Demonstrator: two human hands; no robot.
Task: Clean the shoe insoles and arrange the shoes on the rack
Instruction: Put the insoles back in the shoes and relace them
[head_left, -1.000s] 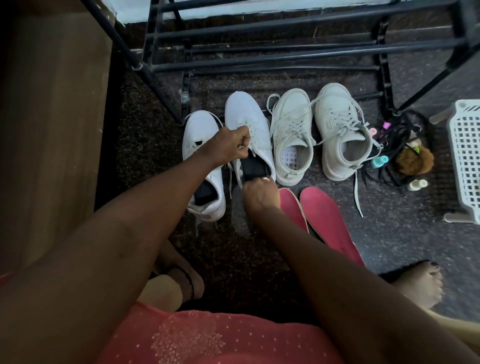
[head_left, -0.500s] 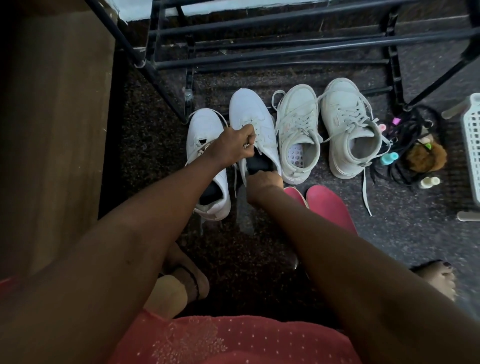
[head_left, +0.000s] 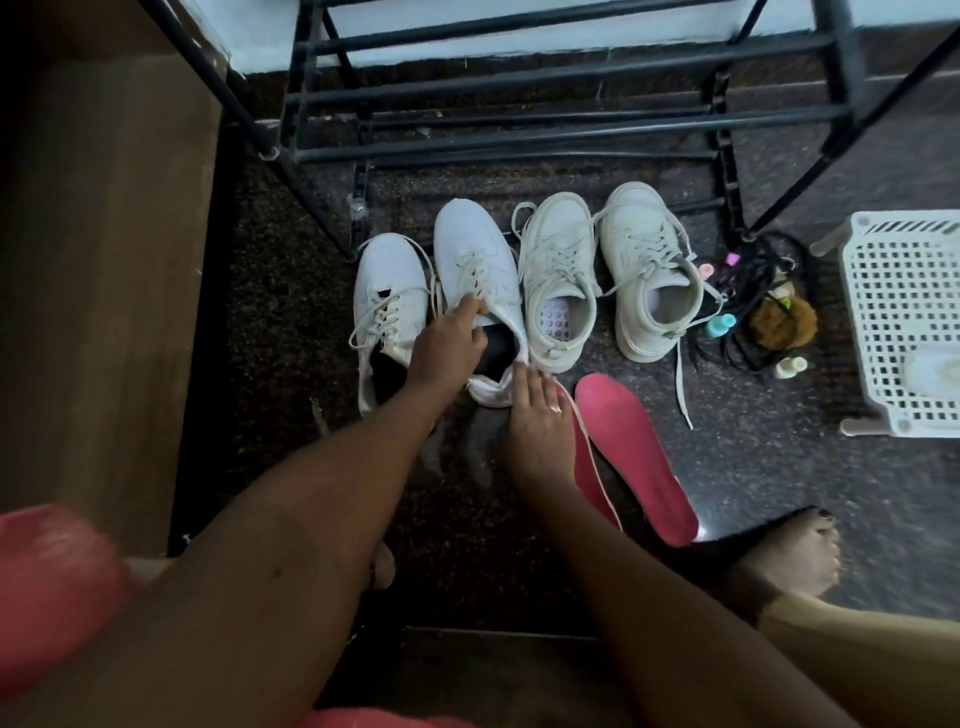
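Note:
Four shoes stand in a row on the dark floor before the black metal rack (head_left: 519, 145). Two are white sneakers (head_left: 387, 306) (head_left: 478, 249) with black insoles (head_left: 500, 349) inside. Two are cream sneakers (head_left: 558, 260) (head_left: 644, 260). My left hand (head_left: 448, 345) rests on the second white sneaker's opening, its forefinger stretched onto the laces. My right hand (head_left: 535, 423) lies flat with fingers spread, touching that shoe's heel and the edge of one pink insole (head_left: 592, 470). A second pink insole (head_left: 636, 457) lies beside it on the floor.
A white plastic basket (head_left: 904, 317) stands at the right. Between it and the shoes lies a pile of black cords, a brown fluffy item and small bottles (head_left: 763, 317). A wooden panel (head_left: 104, 260) lines the left side. A bare foot (head_left: 789, 551) rests at lower right.
My left hand has loosened its grip on the white sneaker's tongue and now lies on it. My right hand has come off the heel and spread open over the pink insole.

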